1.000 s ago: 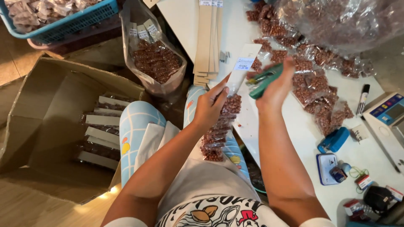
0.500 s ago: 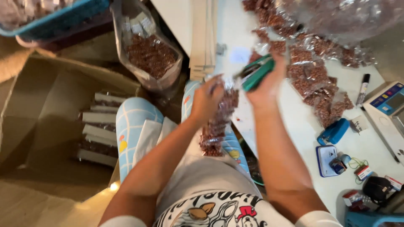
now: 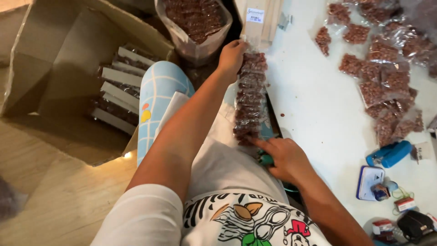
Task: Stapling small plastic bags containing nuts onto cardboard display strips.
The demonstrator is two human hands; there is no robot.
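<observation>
My left hand (image 3: 232,57) grips the top of a long strip of small clear packets of brown nuts (image 3: 249,95), just below its white header card (image 3: 255,16). The strip hangs stretched over my lap beside the white table (image 3: 314,114). Lower down, my right hand (image 3: 284,157) rests on my lap. Its index finger touches the strip's bottom packet, and its other fingers curl around a green stapler (image 3: 266,159) that is mostly hidden under the hand.
A cardboard box (image 3: 54,68) on the floor at left holds several finished strips (image 3: 116,86). A plastic bag of loose nuts (image 3: 195,20) stands behind my knee. The table carries several filled packets (image 3: 382,77), a blue stapler (image 3: 389,155) and small items at the right edge.
My right hand came down from the table edge with the green stapler to the strip's lower end. My left hand moved up and pulled the strip straight.
</observation>
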